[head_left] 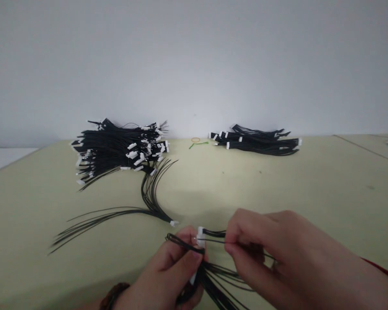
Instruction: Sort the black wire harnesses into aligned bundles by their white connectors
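Note:
My left hand is closed around a bundle of thin black wires and pinches a small white connector at its top. My right hand is closed too, its thumb and forefinger pinching a black wire that runs into that connector. Both hands hover low over the near edge of the pale green table. The wires trail down between my hands and out of the picture.
A big heap of black wire harnesses with white connectors lies at the back left. A smaller stack lies at the back right. Loose harnesses fan out in front of the heap. A yellow rubber band and green tie lie between the piles.

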Demonstrator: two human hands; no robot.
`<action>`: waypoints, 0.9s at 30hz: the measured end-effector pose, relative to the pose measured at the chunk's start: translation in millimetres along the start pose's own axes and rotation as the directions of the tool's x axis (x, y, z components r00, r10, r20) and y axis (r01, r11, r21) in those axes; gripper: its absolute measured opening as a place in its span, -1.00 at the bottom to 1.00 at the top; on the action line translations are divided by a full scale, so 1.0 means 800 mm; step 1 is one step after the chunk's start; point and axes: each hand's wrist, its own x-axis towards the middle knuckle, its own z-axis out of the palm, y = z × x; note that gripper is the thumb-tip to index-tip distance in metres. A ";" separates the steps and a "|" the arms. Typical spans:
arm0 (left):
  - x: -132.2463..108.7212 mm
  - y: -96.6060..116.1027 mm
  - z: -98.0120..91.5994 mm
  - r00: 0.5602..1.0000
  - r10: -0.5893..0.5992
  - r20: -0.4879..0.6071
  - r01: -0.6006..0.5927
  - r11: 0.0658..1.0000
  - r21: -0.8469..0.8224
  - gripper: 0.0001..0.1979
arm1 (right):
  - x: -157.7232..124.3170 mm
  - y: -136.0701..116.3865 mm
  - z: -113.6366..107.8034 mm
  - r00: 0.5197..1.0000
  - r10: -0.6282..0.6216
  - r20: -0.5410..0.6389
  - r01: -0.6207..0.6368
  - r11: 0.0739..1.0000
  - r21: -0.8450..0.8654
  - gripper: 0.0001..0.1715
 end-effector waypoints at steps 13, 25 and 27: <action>-0.002 0.000 0.000 1.000 0.027 -0.010 -0.028 0.990 -0.137 -0.57 | -0.001 0.006 0.010 0.927 -0.326 -0.186 0.269 0.922 -0.279 -0.82; -0.004 0.001 0.000 0.999 0.027 -0.036 -0.030 0.994 -0.105 -0.52 | -0.003 0.007 0.005 0.910 -0.409 -0.071 0.378 0.888 -0.261 -0.74; -0.002 0.001 0.001 0.998 0.053 -0.029 -0.055 0.997 -0.046 -0.51 | -0.001 0.005 0.004 0.900 -0.434 -0.034 0.412 0.873 -0.260 -0.74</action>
